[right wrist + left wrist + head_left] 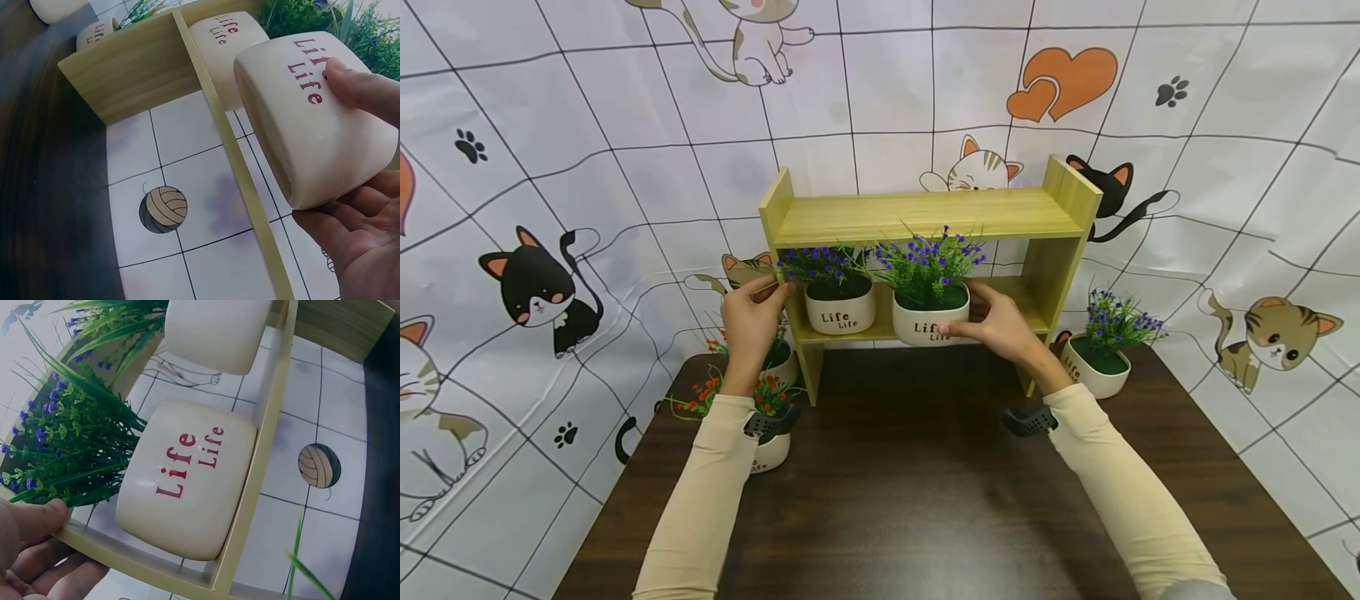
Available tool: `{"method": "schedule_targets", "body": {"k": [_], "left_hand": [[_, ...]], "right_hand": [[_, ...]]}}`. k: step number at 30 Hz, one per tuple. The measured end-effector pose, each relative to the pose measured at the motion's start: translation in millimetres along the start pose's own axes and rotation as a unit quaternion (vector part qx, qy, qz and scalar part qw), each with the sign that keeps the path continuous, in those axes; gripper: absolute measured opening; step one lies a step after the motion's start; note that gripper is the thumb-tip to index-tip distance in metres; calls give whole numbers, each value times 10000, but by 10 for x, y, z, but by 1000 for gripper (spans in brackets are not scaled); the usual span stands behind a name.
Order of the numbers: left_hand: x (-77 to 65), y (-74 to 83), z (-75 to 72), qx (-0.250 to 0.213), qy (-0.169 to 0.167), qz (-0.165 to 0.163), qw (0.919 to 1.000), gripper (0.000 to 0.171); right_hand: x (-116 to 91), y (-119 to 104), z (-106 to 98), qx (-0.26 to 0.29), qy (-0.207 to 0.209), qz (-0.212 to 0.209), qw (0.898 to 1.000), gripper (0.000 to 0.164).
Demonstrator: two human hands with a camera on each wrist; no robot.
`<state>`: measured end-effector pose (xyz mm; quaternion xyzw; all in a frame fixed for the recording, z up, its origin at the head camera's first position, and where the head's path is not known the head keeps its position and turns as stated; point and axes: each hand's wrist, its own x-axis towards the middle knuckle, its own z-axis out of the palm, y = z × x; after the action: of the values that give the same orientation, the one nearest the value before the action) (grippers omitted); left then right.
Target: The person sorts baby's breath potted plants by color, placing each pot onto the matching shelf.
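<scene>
My right hand (1002,323) grips a white flower pot (912,323) marked "Life", its thumb on the front and its fingers around the right side. Purple flowers and green leaves (925,258) rise from this pot, which overlaps the front edge of the middle board in the head view. A matching pot (187,481) with purple flowers stands to its left on that board. At the left side panel of the wooden shelf (917,215), my left hand (751,321) holds the panel's edge, thumb inside beside the leaves, fingers outside.
On the dark brown table (880,500), another purple-flowered pot (1097,367) stands right of the shelf. Two pots with red-orange flowers are at the left, the nearer pot (772,452) partly hidden by my left forearm. A cat-print wall covering (887,92) lies behind the shelf.
</scene>
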<state>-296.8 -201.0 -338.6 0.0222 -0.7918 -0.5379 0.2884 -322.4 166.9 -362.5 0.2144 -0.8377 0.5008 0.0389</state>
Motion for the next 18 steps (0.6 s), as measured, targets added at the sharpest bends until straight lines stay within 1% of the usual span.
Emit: {"method": "schedule_targets", "body": {"k": [6,12,18], "left_hand": [[-1,3,2,9,18,18,10000,39],[-7,4,-2,32,0,-55,10000,40],[1,-4,-2,4,-21,-81,10000,41]], "right_hand": [[67,1,25,119,-40,-22,9999,91],[143,2,57,287,-136,-8,9995,92],[210,13,90,126,-149,2,9998,94]]}}
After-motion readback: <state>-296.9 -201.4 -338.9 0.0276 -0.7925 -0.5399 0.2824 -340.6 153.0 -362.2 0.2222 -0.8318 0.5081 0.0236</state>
